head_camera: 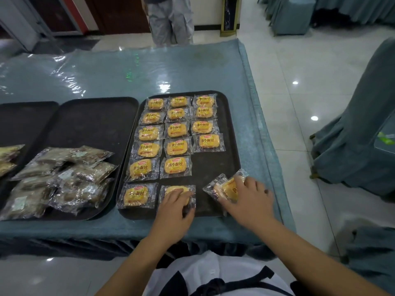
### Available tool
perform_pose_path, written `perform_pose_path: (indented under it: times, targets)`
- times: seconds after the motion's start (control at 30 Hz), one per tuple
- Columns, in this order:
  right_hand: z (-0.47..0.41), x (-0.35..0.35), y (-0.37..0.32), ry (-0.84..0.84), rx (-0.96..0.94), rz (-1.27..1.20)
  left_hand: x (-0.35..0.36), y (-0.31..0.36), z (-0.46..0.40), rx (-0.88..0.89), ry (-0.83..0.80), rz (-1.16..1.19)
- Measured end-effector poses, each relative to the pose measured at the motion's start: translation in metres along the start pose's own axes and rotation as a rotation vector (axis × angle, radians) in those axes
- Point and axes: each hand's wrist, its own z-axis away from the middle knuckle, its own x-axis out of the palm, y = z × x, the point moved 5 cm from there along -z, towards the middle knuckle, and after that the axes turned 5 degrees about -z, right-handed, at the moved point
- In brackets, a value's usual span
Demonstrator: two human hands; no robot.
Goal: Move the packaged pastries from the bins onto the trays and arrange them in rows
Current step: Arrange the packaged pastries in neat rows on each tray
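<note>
The left hand [175, 205] lies on the last packet of column 2 [177, 196], fingers spread over it, near the right tray [229, 129]'s front edge. The right hand [249, 196] grips a tilted packet [224, 186], which pokes out beyond its fingertips at the front right corner. Judged best: square it label-up into the gap below column 3's 4 packets, seams level with its neighbours

Single view, head-worn wide-angle camera. Looks forward and steeply down from above the near edge of the desk [192, 67], close enough that both forearms enter from the bottom of frame. The desk's near edge runs across the lower third; its far edge and right corner sit high. Floor shows to the right. Straight lines bow toward the margins.
</note>
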Motion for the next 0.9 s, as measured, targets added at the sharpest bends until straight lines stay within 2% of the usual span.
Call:
perform_pose_path:
  times: [0.1, 0.17, 0.33, 0.5, 0.63, 0.77, 0.8, 0.9]
  targets:
    - [-0.008, 0.007, -0.007, -0.039, -0.033, 0.12, 0.01, -0.013, 0.002, -0.049, -0.222, -0.244]
    - [-0.007, 0.007, -0.007, -0.036, -0.083, 0.126, 0.011, -0.016, 0.004, -0.029, -0.272, -0.317]
    - [-0.003, -0.01, -0.005, -0.106, -0.25, -0.051, 0.004, -0.022, -0.001, 0.005, -0.308, -0.279]
    - [-0.025, -0.033, 0.001, -0.183, -0.277, -0.121, 0.0, -0.025, -0.005, 0.02, -0.334, -0.239]
    - [-0.056, -0.054, -0.02, -0.124, -0.415, -0.017, 0.001, -0.026, -0.003, 0.024, -0.328, -0.255]
    - [-0.076, -0.05, -0.057, 0.06, -0.609, -0.017, 0.004, -0.02, 0.0, 0.008, -0.296, -0.324]
    - [-0.078, -0.039, -0.06, 0.046, -0.608, -0.015, 0.006, -0.018, 0.0, -0.005, -0.287, -0.34]
    - [-0.074, 0.01, -0.055, -0.178, -0.474, 0.011, 0.01, -0.016, 0.001, -0.024, -0.261, -0.365]
